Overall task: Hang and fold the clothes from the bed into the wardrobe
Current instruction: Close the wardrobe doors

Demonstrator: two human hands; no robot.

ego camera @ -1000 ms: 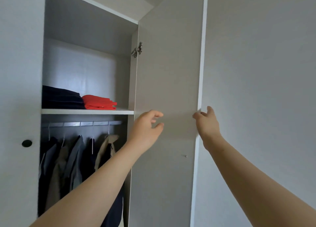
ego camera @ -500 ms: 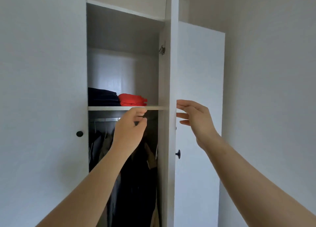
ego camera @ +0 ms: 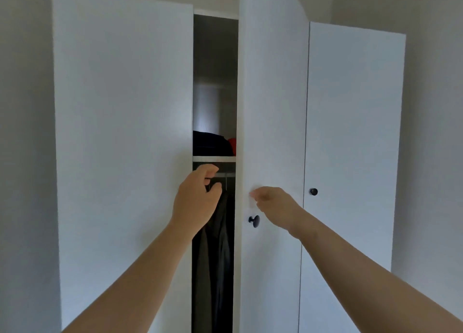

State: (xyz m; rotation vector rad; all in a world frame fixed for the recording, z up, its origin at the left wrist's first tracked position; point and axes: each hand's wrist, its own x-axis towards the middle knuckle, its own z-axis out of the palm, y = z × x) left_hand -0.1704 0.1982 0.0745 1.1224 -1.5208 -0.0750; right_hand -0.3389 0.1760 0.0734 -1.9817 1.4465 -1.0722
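Note:
A white wardrobe stands in front of me with its middle door nearly closed, leaving a narrow gap. Through the gap I see a shelf with a dark folded garment and a sliver of a red one. Dark jackets hang below. My left hand hovers in front of the gap, fingers curled and apart, holding nothing. My right hand rests its fingertips flat against the middle door just above its black knob.
The left door and the right door are closed; the right one carries a black knob. Grey walls flank the wardrobe on both sides.
The middle door has swung from wide open to almost closed under my right hand. My view has pulled back, so the whole wardrobe front shows. My left hand has drawn out of the opening.

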